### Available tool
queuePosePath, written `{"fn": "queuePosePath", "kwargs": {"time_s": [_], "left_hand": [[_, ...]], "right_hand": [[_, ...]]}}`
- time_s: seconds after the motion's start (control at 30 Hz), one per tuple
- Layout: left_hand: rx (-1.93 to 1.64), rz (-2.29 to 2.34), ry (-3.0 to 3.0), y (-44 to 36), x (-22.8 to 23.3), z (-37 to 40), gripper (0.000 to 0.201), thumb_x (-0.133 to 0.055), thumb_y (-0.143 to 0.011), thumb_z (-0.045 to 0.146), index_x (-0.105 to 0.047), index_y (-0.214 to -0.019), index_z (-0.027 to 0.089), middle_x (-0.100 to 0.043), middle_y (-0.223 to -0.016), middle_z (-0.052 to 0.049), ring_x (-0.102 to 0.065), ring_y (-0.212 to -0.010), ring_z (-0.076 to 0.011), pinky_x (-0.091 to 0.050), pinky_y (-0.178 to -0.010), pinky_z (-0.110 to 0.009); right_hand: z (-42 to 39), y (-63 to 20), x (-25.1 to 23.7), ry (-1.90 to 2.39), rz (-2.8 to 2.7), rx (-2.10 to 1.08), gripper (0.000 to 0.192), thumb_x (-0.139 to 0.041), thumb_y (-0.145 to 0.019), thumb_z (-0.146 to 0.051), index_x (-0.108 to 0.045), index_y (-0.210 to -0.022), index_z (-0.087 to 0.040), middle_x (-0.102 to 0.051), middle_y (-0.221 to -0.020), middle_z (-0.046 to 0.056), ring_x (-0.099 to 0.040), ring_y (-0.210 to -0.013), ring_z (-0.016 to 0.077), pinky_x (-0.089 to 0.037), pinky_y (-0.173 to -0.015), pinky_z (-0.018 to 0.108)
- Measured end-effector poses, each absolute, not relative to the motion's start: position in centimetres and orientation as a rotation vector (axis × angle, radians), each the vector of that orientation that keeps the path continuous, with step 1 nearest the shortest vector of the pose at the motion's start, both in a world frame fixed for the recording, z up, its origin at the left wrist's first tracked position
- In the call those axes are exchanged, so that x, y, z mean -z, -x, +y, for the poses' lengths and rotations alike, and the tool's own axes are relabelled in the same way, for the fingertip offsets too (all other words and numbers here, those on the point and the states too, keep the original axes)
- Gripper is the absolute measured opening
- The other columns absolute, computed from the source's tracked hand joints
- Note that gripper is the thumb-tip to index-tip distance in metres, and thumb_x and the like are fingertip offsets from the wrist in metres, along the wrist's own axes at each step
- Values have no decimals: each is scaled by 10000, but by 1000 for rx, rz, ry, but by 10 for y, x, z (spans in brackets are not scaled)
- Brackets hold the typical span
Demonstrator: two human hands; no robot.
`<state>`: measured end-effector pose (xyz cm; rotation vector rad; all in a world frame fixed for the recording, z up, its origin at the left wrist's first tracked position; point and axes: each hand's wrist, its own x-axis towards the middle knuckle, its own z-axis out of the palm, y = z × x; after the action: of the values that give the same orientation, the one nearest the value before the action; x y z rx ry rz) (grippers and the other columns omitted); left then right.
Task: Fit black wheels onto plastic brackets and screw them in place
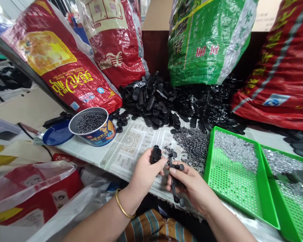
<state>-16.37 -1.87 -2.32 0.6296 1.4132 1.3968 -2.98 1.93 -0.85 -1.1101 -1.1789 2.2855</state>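
The black plastic piece [156, 155] sits pinched in your left hand [144, 175], thumb and fingertips closed around it just above the newspaper-covered table [121, 148]. Your right hand [189, 185] has its fingers curled tight round a long black plastic strip [174, 174], thumb pressed on its upper part; the strip's knobbed top pokes out above the fingers, and its lower end shows below the palm. The two parts are held just beside each other; whether they touch is hard to tell. Your palms hide much of both parts. Just beyond lie a heap of small dark pellets [193, 144] and a green tray [232, 174].
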Motion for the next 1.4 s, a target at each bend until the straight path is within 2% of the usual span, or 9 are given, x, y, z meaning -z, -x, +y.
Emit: {"fn": "queuePosePath", "kwargs": {"time_s": [0.1,0.2,0.4,0.63,0.83,0.97,1.1,1.27,1.4], "left_hand": [[-1399,1305,-485,163,20,-20,299,-644,-723,354,-558,-932,159,-592,-701,4,-487,-497,-88,-416,-480,-220],[-1465,1162,-310,161,18,-22,356,-510,-815,430,-588,-1002,138,-606,-835,-47,-525,-579,-113,-445,-517,-249],[-1530,968,-269,158,19,-27,206,-551,-829,256,-618,-978,130,-616,-863,-47,-567,-800,-127,-455,-729,-223],[-1441,897,-222,155,18,-30,200,-545,-829,260,-579,-983,138,-559,-654,-5,-516,-526,-110,-433,-446,-222],[-1453,890,-254,154,19,-31,229,-521,-840,229,-563,-1039,125,-566,-717,-23,-520,-583,-117,-442,-472,-228],[-1445,936,-316,154,20,-32,243,-531,-838,237,-575,-1057,139,-585,-810,-36,-526,-630,-108,-453,-546,-233],[-1392,972,-370,156,20,-31,301,-565,-821,256,-571,-1107,163,-571,-737,-12,-519,-628,-107,-440,-551,-228],[-1402,960,-336,160,20,-28,330,-560,-828,281,-563,-1136,164,-620,-941,-83,-576,-777,-160,-460,-605,-256],[-1445,925,-308,170,18,-23,306,-573,-819,288,-594,-1083,136,-637,-941,-107,-595,-827,-188,-473,-645,-273]], "right_hand": [[18,29,9,1113,-1059,-2351,245,-629,-757,-378,-551,-860,-170,-589,-577,-19,-576,-482,91,-373,-437,152],[18,29,8,1133,-934,-2335,252,-645,-745,-366,-544,-868,-170,-590,-588,-17,-579,-475,92,-399,-430,148],[21,35,4,1099,-914,-2333,246,-632,-760,-349,-549,-888,-155,-587,-583,-11,-586,-475,94,-404,-411,134],[26,41,4,1083,-951,-2341,228,-653,-738,-331,-553,-844,-156,-592,-567,-13,-583,-459,91,-431,-420,141],[27,40,8,1109,-963,-2313,229,-657,-730,-331,-549,-830,-156,-588,-559,-15,-580,-454,89,-410,-402,132],[29,38,10,1117,-1009,-2340,233,-656,-728,-346,-540,-795,-155,-589,-559,-10,-578,-460,87,-414,-416,137],[31,39,6,1174,-1029,-2299,275,-674,-700,-377,-526,-779,-160,-595,-613,-8,-577,-477,86,-393,-410,143],[40,43,-2,1270,-1279,-2193,360,-700,-638,-448,-537,-768,-154,-572,-615,-9,-543,-509,95,-396,-453,188],[55,55,-3,1229,-1566,-2043,342,-700,-623,-446,-556,-696,-145,-547,-594,-12,-481,-517,87,-376,-483,215]]}}
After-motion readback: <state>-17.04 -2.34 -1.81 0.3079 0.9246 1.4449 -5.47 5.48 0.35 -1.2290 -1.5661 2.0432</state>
